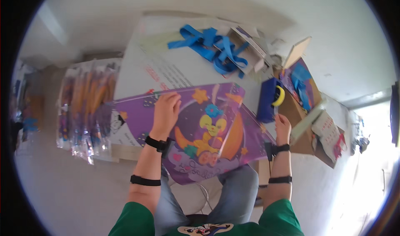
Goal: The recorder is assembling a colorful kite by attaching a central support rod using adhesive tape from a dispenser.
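A glossy purple printed sheet (191, 111), with a cartoon animal on an orange moon, lies tilted across the near edge of the table and over my lap. My left hand (166, 113) is closed on it near its far edge, fingers bent together. Another purple printed piece (260, 140) shows beside and under it on the right. My right hand (283, 127) is at the near end of a blue tape dispenser (266, 98) with a yellow-cored roll (279, 96). Its fingertips pinch a strip of clear tape at the cutting end.
Tangled blue ribbon (229, 54) lies at the back of the white table (137, 65), beside a small open box (246, 44). Several plastic-wrapped purple packages (87, 102) are stacked at the left. An open cardboard box (293, 111) with colourful scraps stands at the right.
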{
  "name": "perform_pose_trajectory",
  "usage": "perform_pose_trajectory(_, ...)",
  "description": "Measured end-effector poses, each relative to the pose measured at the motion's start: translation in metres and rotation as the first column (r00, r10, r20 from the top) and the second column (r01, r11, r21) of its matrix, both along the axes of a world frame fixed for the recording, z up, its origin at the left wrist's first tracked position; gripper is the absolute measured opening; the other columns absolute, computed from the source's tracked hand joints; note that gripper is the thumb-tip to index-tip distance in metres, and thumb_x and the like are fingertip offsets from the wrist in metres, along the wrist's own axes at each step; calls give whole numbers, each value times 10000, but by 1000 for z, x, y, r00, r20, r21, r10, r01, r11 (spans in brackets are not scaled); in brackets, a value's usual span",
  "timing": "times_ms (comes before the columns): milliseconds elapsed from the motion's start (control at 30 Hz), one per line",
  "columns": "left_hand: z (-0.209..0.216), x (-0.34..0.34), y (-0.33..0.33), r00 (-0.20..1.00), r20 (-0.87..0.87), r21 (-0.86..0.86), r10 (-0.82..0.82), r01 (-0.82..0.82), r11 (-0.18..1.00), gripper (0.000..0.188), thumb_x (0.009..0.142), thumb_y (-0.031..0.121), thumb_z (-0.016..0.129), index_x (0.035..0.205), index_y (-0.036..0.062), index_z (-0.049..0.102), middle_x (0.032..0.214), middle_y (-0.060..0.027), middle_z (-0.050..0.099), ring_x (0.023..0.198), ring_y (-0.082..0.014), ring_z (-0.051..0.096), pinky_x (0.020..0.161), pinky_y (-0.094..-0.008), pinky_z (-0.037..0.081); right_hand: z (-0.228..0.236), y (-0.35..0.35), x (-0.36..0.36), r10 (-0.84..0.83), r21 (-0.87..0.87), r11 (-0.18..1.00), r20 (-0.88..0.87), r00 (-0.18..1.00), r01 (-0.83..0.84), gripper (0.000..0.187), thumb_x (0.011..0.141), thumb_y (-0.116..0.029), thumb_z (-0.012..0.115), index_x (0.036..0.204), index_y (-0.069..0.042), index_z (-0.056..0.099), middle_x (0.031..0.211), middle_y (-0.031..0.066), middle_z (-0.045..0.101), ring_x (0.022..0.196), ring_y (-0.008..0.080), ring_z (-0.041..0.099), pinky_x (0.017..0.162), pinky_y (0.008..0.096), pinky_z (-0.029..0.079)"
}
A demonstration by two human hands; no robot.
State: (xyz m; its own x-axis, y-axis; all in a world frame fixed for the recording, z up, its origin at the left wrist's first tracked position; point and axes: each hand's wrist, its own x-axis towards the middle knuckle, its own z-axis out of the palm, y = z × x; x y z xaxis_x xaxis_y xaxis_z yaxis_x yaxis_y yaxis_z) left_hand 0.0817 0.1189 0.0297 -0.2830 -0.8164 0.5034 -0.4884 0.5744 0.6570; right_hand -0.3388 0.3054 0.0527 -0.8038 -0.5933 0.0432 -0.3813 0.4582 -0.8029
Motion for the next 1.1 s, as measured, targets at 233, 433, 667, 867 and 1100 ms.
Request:
perform_pose_trajectory(233, 17, 24, -79, 935, 303, -25, 187, -188, 982, 77, 773, 103, 617, 731, 38, 619, 762, -145, 606, 761, -356, 579, 682, -442, 477, 12, -5, 11, -70, -161, 969, 543, 837, 186, 106, 884, -167, 651, 912, -74, 611, 720, -51, 561, 589, 30, 467, 494, 184, 361)
perform_pose_trajectory(433, -29, 62, -149, 752, 513, -56, 414, -452, 890, 111, 778, 156, 633, 759, 46, 629, 805, -158, 616, 823, -358, 598, 736, -444, 489, 6, -10, 19, -15, -247, 946, 613, 790, 210, 82, 889, -161, 647, 880, -94, 600, 746, -48, 590, 607, 23, 471, 522, 175, 366)
perform_pose_trajectory(667, -56, 81, -187, 723, 650, 138, 235, -416, 899, 237, 818, 258, 636, 786, 24, 646, 812, -210, 638, 850, -383, 617, 738, -487, 479, 23, -13, 23, -6, -247, 941, 673, 740, 232, 68, 858, -119, 649, 853, -51, 646, 735, -19, 573, 641, 65, 513, 556, 207, 414)
perform_pose_trajectory(867, 6, 112, -158, 793, 582, 75, 181, -274, 959, 149, 822, 110, 621, 954, 49, 589, 898, -198, 634, 876, -397, 599, 722, -468, 470, 24, -15, 19, 33, -281, 907, 791, 611, 314, 78, 852, -101, 650, 862, -32, 615, 769, 26, 596, 669, 110, 548, 609, 262, 499)
perform_pose_trajectory(1100, 96, 135, -32, 990, 128, 724, -57, -54, 688, 158, 846, 160, 642, 955, 49, 669, 800, -14, 661, 705, -92, 563, 655, -260, 444, 28, 23, 37, 62, -294, 890, 836, 545, 349, 90, 871, -88, 615, 825, -18, 584, 726, 53, 565, 677, 165, 569, 662, 319, 516)
